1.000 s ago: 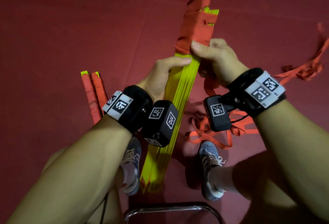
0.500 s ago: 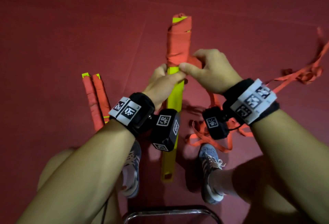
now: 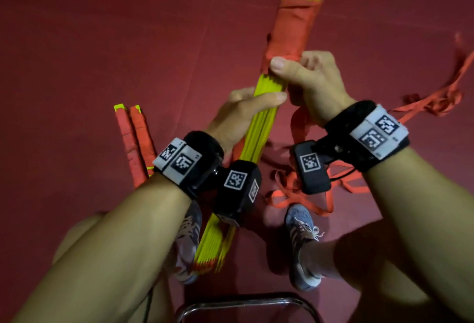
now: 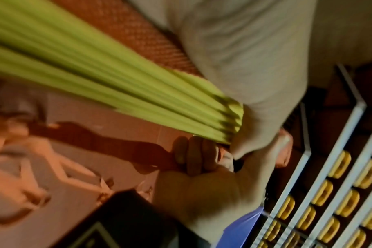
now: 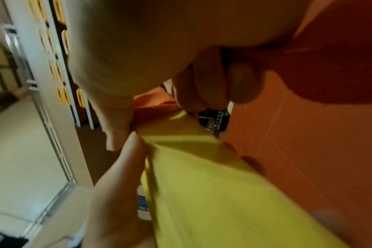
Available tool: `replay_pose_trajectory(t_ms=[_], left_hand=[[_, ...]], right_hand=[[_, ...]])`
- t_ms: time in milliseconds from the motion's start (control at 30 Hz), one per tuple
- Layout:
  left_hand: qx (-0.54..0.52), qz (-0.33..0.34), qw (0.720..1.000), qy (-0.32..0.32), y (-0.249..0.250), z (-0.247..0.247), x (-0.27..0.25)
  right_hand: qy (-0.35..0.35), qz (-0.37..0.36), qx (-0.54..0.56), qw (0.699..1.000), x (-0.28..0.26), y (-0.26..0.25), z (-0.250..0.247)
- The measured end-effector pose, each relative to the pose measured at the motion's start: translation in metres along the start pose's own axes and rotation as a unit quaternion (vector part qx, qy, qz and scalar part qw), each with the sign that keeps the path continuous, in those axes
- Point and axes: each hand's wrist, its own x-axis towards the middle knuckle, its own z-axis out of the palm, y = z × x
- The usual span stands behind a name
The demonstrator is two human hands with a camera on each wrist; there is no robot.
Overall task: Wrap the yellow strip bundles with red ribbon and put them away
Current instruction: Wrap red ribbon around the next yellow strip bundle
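Note:
A long bundle of yellow strips (image 3: 259,130) slants up between my knees, its far third covered in red ribbon wrap (image 3: 292,27). My left hand (image 3: 246,110) grips the bare yellow part below the wrap, thumb across the front. My right hand (image 3: 305,76) pinches the ribbon at the wrap's lower edge, thumb pressed on it. Loose red ribbon (image 3: 300,122) hangs from that hand to a tangle on the floor (image 3: 302,194). The left wrist view shows the fanned yellow strips (image 4: 117,80) blurred; the right wrist view shows the yellow bundle (image 5: 202,184) and my left fingers.
Two wrapped bundles (image 3: 133,143) lie side by side on the red floor at the left. More ribbon (image 3: 436,97) trails off to the right. My shoes (image 3: 300,240) stand either side of the bundle's near end. A metal stool rim (image 3: 243,302) is below.
The bundle has turned and tilted right, showing its broad fanned side again. My right hand has moved up to the wrap's edge, and my left hand sits lower on the yellow part.

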Motion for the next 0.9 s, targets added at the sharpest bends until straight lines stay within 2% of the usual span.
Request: replay_pose_trajectory(t_ms=[67, 133, 167, 233, 367, 467, 533, 600, 700, 800, 900], left_hand=[[-0.076, -0.075, 0.992, -0.068, 0.004, 0.002, -0.006], [-0.134, -0.143, 0.971, -0.139, 0.006, 0.003, -0.012], [-0.15, -0.163, 0.961, -0.165, 0.006, 0.003, -0.015], [-0.154, -0.157, 0.96, -0.172, 0.004, 0.005, -0.016], [-0.121, -0.084, 0.987, -0.059, -0.003, 0.01, -0.006], [-0.075, -0.065, 0.995, -0.02, -0.011, 0.005, 0.003], [-0.041, -0.052, 0.998, 0.006, -0.015, 0.002, 0.006], [-0.016, -0.04, 0.998, 0.046, -0.02, 0.001, 0.009], [0.026, -0.064, 0.991, 0.113, -0.026, 0.002, 0.015], [0.075, -0.077, 0.98, 0.167, -0.033, 0.003, 0.02], [0.142, -0.059, 0.974, 0.166, -0.038, 0.005, 0.02]], right_hand=[[-0.02, 0.019, 0.039, 0.999, 0.0, 0.0, 0.002], [-0.055, 0.032, 0.066, 0.996, -0.002, 0.002, 0.005], [-0.072, 0.033, 0.07, 0.994, -0.002, 0.002, 0.005], [-0.091, 0.034, 0.072, 0.993, -0.002, 0.002, 0.006], [-0.112, 0.057, 0.053, 0.991, 0.002, -0.003, 0.003], [-0.098, 0.09, 0.013, 0.991, 0.008, 0.0, -0.005], [-0.097, 0.101, -0.058, 0.989, 0.01, 0.003, -0.008], [-0.102, 0.105, -0.119, 0.982, 0.009, 0.005, -0.008], [-0.093, 0.08, -0.192, 0.974, 0.01, 0.01, 0.0], [-0.059, 0.088, -0.317, 0.942, 0.007, 0.015, 0.014], [-0.008, 0.11, -0.358, 0.927, 0.001, 0.019, 0.023]])
